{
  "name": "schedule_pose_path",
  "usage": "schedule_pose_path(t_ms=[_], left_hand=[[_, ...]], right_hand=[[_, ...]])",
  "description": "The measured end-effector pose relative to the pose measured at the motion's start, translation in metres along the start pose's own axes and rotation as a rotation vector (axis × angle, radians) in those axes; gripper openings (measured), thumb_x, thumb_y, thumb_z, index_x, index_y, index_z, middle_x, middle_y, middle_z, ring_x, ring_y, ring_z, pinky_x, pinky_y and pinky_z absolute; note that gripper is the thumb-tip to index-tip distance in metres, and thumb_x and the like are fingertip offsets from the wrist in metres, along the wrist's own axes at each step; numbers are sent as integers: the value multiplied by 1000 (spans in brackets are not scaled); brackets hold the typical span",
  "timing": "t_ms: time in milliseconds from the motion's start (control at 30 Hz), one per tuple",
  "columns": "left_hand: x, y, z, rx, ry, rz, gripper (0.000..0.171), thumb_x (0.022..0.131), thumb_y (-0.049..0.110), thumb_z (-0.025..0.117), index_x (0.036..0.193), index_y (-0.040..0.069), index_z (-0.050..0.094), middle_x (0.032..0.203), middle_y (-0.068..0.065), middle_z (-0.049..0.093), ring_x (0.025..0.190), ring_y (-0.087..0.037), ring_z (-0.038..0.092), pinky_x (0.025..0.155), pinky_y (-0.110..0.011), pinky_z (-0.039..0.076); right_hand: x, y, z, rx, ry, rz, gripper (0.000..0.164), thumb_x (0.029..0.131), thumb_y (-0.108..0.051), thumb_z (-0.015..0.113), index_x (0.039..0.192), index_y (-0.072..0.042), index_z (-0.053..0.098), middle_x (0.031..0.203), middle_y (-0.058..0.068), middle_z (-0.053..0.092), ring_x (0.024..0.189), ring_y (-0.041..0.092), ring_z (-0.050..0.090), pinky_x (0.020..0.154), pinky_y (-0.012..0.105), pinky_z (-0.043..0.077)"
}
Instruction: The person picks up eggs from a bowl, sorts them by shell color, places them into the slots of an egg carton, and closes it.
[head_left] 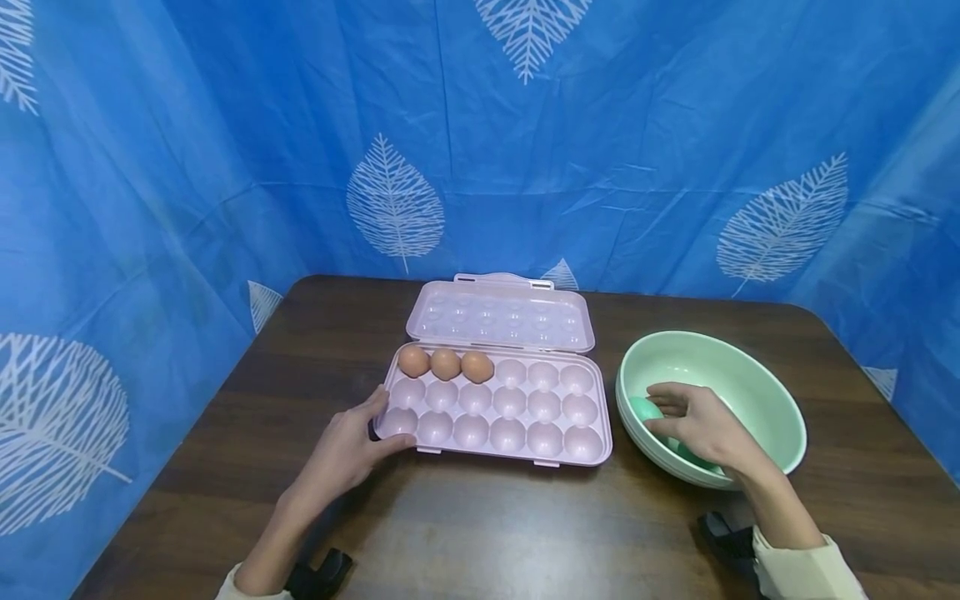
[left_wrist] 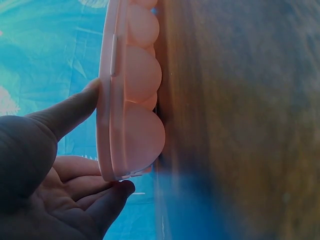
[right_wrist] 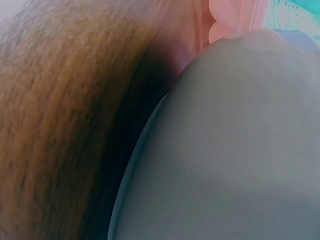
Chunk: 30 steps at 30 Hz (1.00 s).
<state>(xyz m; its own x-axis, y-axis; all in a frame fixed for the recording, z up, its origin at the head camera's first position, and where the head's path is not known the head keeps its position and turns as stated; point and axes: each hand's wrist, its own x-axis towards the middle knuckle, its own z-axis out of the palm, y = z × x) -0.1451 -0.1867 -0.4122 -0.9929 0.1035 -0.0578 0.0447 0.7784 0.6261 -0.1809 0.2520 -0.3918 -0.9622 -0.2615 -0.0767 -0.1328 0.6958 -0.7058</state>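
A pale pink egg tray lies on the table with its lid folded back. Three brown eggs fill the left part of its back row. At the tray's left front corner, my left hand grips the rim, thumb along the front and fingers at the side. The left wrist view shows that thumb on the edge and the tray's rounded cups. Inside the light green bowl, my right hand has fingers and thumb around a green egg, partly hidden by them. In the right wrist view the bowl's outer wall hides that hand.
More green shows under the right hand in the bowl, mostly covered. The clear-looking pink lid lies behind the tray. A dark wooden table carries everything, with a blue leaf-patterned curtain close behind its back edge.
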Motion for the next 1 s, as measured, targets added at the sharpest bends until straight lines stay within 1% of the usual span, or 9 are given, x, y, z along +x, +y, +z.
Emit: schedule_pose_path(t_ms=[133, 233, 500, 667, 767, 833, 900, 1000], left_hand=[[0, 0, -1, 4, -6, -8, 90, 74, 48, 70, 139, -1, 33, 144, -17, 27, 129, -34, 29, 98, -47, 31], [0, 0, -2, 9, -3, -9, 90, 74, 48, 70, 139, -2, 33, 144, -18, 27, 130, -33, 29, 99, -47, 30], [0, 0, -1, 6, 8, 4, 88, 75, 46, 71, 138, -3, 34, 143, -18, 29, 129, -33, 29, 99, -47, 30], [0, 2, -1, -3, 4, -5, 87, 75, 45, 71, 138, -3, 34, 144, -18, 28, 129, -33, 29, 99, -47, 30], [0, 2, -1, 2, 6, -5, 87, 75, 45, 71, 137, -3, 35, 143, -18, 29, 129, -34, 29, 100, -47, 29], [0, 2, -1, 5, 10, 0, 87, 75, 46, 70, 137, -4, 35, 143, -19, 29, 129, -34, 30, 99, -47, 29], [0, 2, -1, 3, 12, 4, 86, 75, 45, 71, 137, -4, 35, 143, -19, 29, 129, -34, 30, 99, -47, 30], [0, 2, -2, 2, 13, 4, 86, 75, 45, 71, 137, -3, 35, 143, -19, 29, 129, -34, 30, 99, -47, 30]], right_hand=[[1, -1, 0, -40, 6, -8, 48, 83, -22, 68, 120, 6, 55, 117, 21, 57, 105, 34, 55, 83, 47, 46], [2, -1, 0, -45, 7, -3, 47, 83, -23, 67, 119, 5, 56, 116, 20, 58, 105, 34, 54, 83, 47, 47], [1, 0, 0, -90, 29, -21, 44, 84, -26, 66, 116, 3, 59, 112, 16, 61, 102, 31, 56, 79, 43, 47], [0, -1, 0, -89, 35, -1, 46, 84, -32, 66, 116, 1, 60, 113, 15, 61, 102, 29, 54, 77, 40, 47], [-1, -2, 0, -73, 35, 32, 49, 84, -35, 66, 117, 0, 60, 112, 14, 61, 93, 25, 57, 74, 38, 48], [-1, -2, 0, -63, 46, 42, 49, 84, -37, 65, 117, 0, 60, 110, 13, 61, 86, 23, 58, 72, 36, 48], [-1, -2, -1, -54, 69, 38, 49, 85, -38, 64, 117, -1, 60, 110, 13, 61, 84, 21, 57, 71, 36, 47], [-1, -2, -2, -61, 123, 22, 51, 86, -39, 62, 118, 0, 58, 112, 15, 60, 92, 25, 55, 75, 39, 45]])
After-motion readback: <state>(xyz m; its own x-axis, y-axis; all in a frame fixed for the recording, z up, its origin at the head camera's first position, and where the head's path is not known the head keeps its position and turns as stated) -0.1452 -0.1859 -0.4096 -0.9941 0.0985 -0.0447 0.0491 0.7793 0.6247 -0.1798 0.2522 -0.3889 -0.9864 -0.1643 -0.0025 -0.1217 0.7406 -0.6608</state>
